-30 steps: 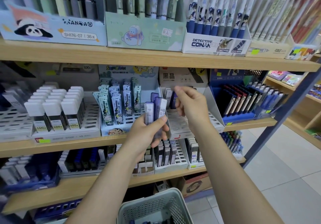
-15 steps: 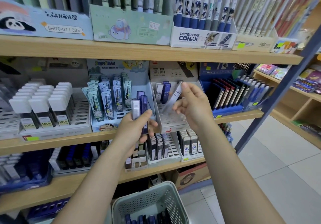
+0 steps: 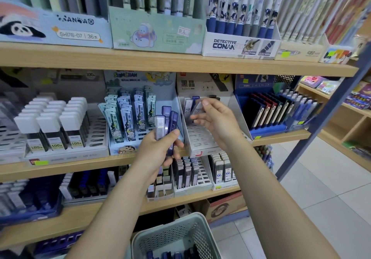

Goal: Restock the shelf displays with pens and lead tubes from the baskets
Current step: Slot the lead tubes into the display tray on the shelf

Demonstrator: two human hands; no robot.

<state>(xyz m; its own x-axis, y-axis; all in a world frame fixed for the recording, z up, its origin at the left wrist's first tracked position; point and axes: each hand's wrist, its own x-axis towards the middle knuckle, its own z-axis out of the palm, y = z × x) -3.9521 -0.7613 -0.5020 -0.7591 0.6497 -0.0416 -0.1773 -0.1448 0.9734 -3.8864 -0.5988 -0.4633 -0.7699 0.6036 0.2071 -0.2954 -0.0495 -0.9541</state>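
My left hand (image 3: pixel 158 150) grips a small bundle of lead tubes (image 3: pixel 166 122), one clear-grey and others dark blue, upright in front of the middle shelf. My right hand (image 3: pixel 214 120) pinches a single clear lead tube (image 3: pixel 197 110) marked HB 0.7, tilted, at the back rows of the white slotted display tray (image 3: pixel 200 138). Another clear tube and a blue one stand in that tray's back row. A pale green basket (image 3: pixel 174 236) sits low in front of me with more blue tubes in its bottom.
The tray stands between a cartoon lead display (image 3: pixel 130 118) on its left and a blue display of dark pens (image 3: pixel 271 114) on its right. Pen boxes line the top shelf (image 3: pixel 180 61). More lead trays fill the lower shelf. A blue upright post (image 3: pixel 321 114) frames the shelf's right end.
My right hand has moved the single clear tube up and back toward the tray's rear row. My left hand with its bundle has stayed beside the tray. The camera has shifted slightly.
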